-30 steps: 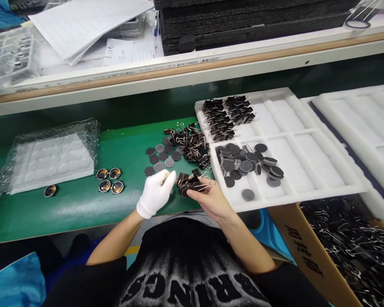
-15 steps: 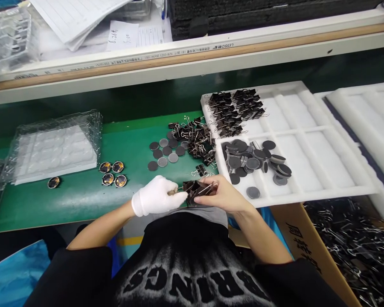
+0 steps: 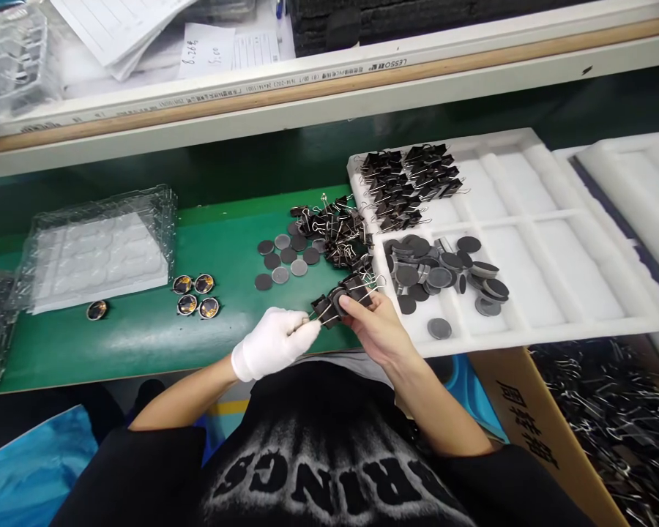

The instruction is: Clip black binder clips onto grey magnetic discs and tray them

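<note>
My left hand (image 3: 274,342), in a white glove, pinches the wire handles of a black binder clip (image 3: 323,309). Between the hands sits a dark round disc (image 3: 339,298), with binder clips at its left and right sides. My bare right hand (image 3: 381,328) grips this clipped disc, its thumb lying on the disc's face and its other fingers partly hidden beneath. Just beyond the hands lies a heap of loose binder clips (image 3: 343,230). Several grey and black discs (image 3: 288,255) rest on the green table to the heap's left.
A white foam tray (image 3: 582,333) on the right holds rows of binder clips (image 3: 389,190) and piled discs (image 3: 438,277). Amber-and-black round pieces (image 3: 187,304) and clear plastic trays (image 3: 99,249) lie at left. A cardboard box (image 3: 519,410) of clips stands lower right. A shelf edge (image 3: 307,84) crosses above.
Both hands have turned the clipped piece, so the disc's face now shows between the clips. My right hand has tilted upward, and my left hand has shifted slightly down.
</note>
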The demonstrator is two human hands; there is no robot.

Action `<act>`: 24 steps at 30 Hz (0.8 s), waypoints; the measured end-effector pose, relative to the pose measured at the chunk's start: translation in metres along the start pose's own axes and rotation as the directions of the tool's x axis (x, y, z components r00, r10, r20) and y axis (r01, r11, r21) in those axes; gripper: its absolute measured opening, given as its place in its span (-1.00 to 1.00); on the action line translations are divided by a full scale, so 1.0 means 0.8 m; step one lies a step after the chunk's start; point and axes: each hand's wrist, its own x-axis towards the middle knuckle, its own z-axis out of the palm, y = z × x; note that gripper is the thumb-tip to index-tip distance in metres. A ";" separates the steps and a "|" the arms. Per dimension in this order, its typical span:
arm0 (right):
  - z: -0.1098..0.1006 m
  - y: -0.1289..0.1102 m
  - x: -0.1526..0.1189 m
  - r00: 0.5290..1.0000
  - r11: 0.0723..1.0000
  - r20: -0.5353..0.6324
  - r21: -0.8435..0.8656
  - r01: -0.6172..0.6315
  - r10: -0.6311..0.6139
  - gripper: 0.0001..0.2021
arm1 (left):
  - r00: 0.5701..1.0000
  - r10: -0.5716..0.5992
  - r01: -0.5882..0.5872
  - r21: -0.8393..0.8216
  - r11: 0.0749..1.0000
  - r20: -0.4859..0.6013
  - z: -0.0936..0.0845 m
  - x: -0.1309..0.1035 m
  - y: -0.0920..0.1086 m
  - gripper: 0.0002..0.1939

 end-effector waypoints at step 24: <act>-0.075 -0.052 -0.028 0.892 0.926 0.450 -0.313 0.209 -0.049 -0.30 | 0.985 -0.055 0.091 -0.224 0.970 0.164 -0.025 0.018 0.027 -0.69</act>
